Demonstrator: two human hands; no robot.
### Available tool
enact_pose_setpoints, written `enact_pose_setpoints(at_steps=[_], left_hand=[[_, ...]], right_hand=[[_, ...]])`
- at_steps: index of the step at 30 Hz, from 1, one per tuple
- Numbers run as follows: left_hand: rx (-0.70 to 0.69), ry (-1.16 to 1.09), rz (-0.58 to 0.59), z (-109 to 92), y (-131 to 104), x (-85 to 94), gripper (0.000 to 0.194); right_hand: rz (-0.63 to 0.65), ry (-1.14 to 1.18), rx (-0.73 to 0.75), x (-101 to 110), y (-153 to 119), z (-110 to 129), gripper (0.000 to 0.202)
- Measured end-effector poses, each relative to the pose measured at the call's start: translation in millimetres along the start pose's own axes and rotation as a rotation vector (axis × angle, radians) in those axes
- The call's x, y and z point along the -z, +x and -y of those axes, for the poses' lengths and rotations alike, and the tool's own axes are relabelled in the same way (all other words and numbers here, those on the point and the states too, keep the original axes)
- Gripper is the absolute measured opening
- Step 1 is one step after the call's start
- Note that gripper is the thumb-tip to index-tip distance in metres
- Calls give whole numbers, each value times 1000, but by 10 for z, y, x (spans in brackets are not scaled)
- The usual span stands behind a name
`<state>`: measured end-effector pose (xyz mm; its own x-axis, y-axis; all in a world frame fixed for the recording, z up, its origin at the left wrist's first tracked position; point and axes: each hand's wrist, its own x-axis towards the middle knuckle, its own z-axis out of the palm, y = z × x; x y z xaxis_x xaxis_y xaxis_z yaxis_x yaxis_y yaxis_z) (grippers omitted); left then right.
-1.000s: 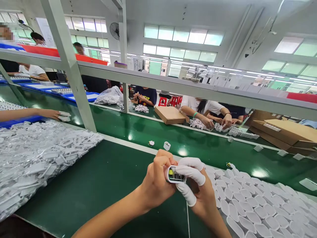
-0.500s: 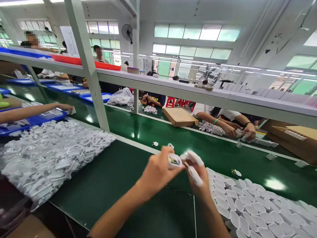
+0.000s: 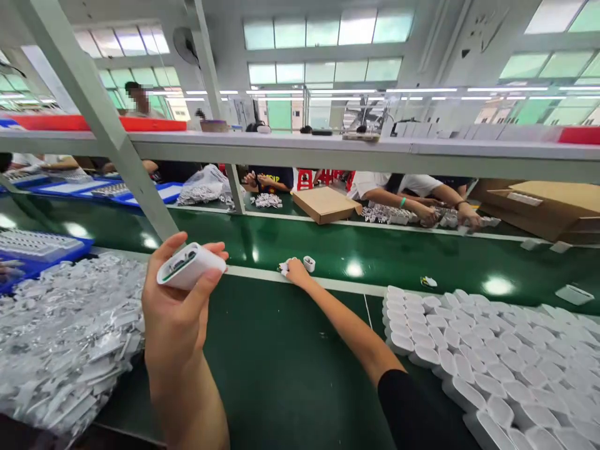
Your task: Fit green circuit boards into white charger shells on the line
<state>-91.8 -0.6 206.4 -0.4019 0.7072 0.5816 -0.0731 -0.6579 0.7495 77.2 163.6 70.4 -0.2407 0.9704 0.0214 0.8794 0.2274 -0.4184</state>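
White plastic charger shell [image 3: 191, 267], rounded and open at one end with a green circuit board showing inside, sits raised in the person's left hand [image 3: 175, 306], above the near edge of the dark green table [image 3: 262, 362]. The grip of that hand is clamped on the shell, thumb along the right side and fingers curled behind it. The right hand [image 3: 296, 271] is stretched far forward to the pale strip at the edge of the glossy green conveyor belt [image 3: 375, 256]; its fingers touch a small white part [image 3: 284, 267] lying there, but whether that grip is closed on the part cannot be told at this size. Just beside the hand stands a small white cup-shaped cap [image 3: 309, 264]. A black sleeve [image 3: 422, 412] covers the upper right arm.

To the left lies a heap of white flat parts in clear plastic bags [image 3: 65, 337]. To the right, rows of empty white plastic shells [image 3: 482, 362] stand packed close together. Across the belt, other people's hands [image 3: 445, 215] work over small white parts, near a flat brown cardboard box [image 3: 325, 204]. A grey metal shelf [image 3: 328, 150] spans the scene overhead.
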Motion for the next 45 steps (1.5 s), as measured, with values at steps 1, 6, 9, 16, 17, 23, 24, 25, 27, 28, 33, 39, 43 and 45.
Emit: enact_pose_setpoints(at_steps=[1,6,9,16,17,23,24,25,27,28,33,39,43,45], left_hand=[[-3,1,18,-4,-7,-31,50],[-20,94,269,-51,-116,-159,32],[-60,147,438,-85,-227,-251,31],[-133,151,646,-110,-563,-574,25],[-166,155,660,-112,-609,-608,23],[-367,207,737,-71,-781,-705,34],[-387,228,732,-54,-793,-713,37],[-406,250,722,-36,-802,-720,39],[-441,306,693,-3,-815,-736,40],[-460,343,677,9,-821,-744,41],[-558,525,627,50,-853,-808,41],[-611,603,583,120,-879,-865,38],[-634,623,563,138,-876,-866,37],[-651,634,560,141,-874,-869,36]], right_hand=[[27,-19,15,-16,-68,-25,33],[142,-109,133,-50,-747,-194,34],[142,-168,131,-1,-1327,-440,34],[-117,-205,7,41,-2071,-846,17],[-183,-185,15,94,-2099,-848,16],[-648,-14,132,919,-2592,-568,25],[-721,14,169,1064,-2722,-487,21],[-859,26,228,1185,-2843,-408,15],[-979,-52,282,1335,-3027,-276,12],[-1002,-87,303,1365,-3081,-231,16],[-900,-121,423,1312,-3065,-202,33],[-865,-171,268,1272,-2973,-158,28],[-890,-221,270,1256,-2942,-110,25],[-897,-227,267,1241,-2937,-99,25]])
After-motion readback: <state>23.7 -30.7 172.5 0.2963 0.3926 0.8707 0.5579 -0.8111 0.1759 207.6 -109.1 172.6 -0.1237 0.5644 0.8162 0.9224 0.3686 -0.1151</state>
